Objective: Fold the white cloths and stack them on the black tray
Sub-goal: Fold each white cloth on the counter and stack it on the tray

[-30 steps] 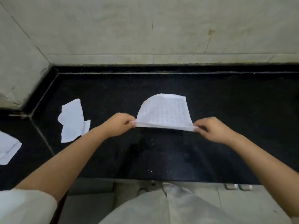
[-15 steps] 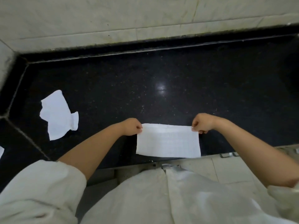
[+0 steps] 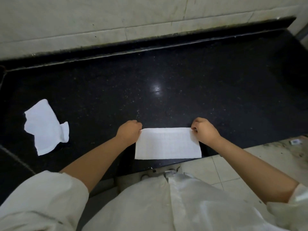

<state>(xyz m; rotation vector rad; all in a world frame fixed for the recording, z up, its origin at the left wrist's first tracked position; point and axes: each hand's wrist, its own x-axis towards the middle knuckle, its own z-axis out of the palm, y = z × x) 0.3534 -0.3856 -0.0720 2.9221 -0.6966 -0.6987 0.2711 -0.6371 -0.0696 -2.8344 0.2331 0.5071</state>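
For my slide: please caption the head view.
Both hands pinch a folded cloth's far corners on the counter.

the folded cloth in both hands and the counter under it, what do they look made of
Folded cloth: seems a thin woven or paper-like textile, matte white; a faint grid texture shows. Counter: looks like polished black stone, perhaps granite; pale speckles and a sharp light glare suggest it.

A black speckled stone counter (image 3: 166, 77) is running along a pale tiled wall, its polish catching a glint of light near the middle. A crumpled white cloth (image 3: 45, 127) is lying on its left part. Whether the folded white cloth (image 3: 167, 144) near the front edge is resting on it or hanging is unclear.
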